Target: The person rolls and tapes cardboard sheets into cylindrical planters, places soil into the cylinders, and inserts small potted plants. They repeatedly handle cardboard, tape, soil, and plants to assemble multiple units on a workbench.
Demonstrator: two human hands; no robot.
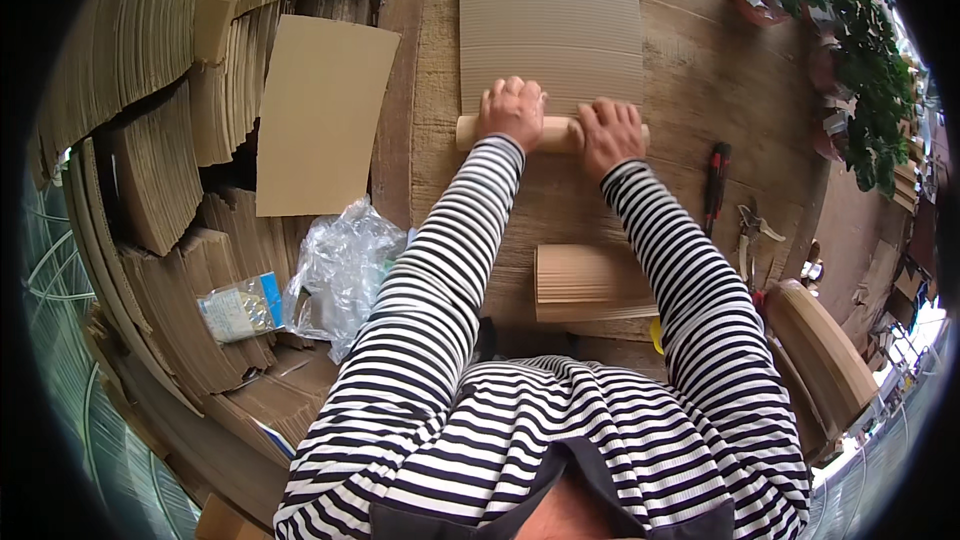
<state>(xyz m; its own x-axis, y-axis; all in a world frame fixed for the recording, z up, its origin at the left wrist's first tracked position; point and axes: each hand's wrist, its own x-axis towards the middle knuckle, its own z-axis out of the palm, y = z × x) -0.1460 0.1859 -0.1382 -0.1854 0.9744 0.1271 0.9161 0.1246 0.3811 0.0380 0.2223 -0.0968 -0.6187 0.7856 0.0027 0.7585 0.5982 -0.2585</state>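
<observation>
A pale, smooth round rod (559,135) lies crosswise on the wooden table, at the near end of a brown corrugated cardboard sheet (550,25). Whether it is wood or a cardboard tube I cannot tell. My left hand (513,112) is closed over its left part, knuckles up. Over the right part my right hand (610,137) is closed too, fingers curled on top. Both palms and the undersides of the fingers are hidden. Closer to me rests a curled piece of corrugated cardboard (592,282), beside my right forearm.
Stacks of cut cardboard (125,40) fill the left side, with a flat cardboard piece (325,120), a clear plastic bag (345,265) and a small packet (240,308). On the right are a red-and-black utility knife (716,180), pruning shears (750,233), and potted leafy plants (868,70).
</observation>
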